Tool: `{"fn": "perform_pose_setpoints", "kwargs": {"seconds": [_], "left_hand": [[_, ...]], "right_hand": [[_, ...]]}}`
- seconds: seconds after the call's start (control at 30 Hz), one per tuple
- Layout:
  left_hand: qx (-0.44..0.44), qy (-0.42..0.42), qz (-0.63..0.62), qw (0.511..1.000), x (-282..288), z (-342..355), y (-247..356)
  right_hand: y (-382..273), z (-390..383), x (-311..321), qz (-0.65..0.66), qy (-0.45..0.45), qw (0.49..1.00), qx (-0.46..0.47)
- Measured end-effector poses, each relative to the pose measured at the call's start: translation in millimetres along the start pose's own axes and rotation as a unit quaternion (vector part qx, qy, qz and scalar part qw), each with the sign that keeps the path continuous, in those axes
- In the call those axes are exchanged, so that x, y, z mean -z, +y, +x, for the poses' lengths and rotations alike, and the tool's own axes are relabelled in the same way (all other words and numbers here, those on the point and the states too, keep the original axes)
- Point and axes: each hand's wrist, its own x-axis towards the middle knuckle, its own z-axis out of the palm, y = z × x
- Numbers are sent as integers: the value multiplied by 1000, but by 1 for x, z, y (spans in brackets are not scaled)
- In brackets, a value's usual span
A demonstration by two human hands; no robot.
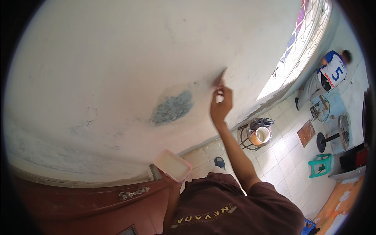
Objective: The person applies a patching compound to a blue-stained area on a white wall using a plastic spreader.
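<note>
My right hand (221, 106) is raised to the pale wall (117, 47), its fingers closed round a putty knife (220, 78). The knife's thin blade lies at the wall surface and is slightly blurred. Just left of it, a rough grey-blue patch (172, 107) shows in the wall. Lower down, my left hand (169, 179) carries a pinkish rectangular tub (183, 177) from beneath, its fingers mostly hidden by it. Inside the tub is a smooth off-white paste (172, 163).
A round stool (243, 138) bears an orange-and-white bucket (260, 136) and a black plastic bag. A reddish door with a bolt (134, 192) stands lower left. A green plastic stool (321, 165) and an overturned round table (333, 138) are right. Another person (333, 70) works beyond the grilled window.
</note>
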Motion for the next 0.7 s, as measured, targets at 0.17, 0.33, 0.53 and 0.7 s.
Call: {"fn": "perform_pose_setpoints", "kwargs": {"seconds": [0.17, 0.33, 0.53, 0.7], "left_hand": [[-4, 151, 6, 988, -28, 4, -7], [3, 194, -47, 980, -26, 9, -7], [6, 92, -54, 994, -14, 0, 4], [23, 37, -71, 997, 9, 5, 18]], "right_hand": [[-84, -96, -28, 77, -206, 969, 110], [-81, -111, -1, 206, -342, 913, 84], [-9, 21, 24, 20, 18, 999, -33], [-31, -60, -37, -31, -96, 987, 125]]}}
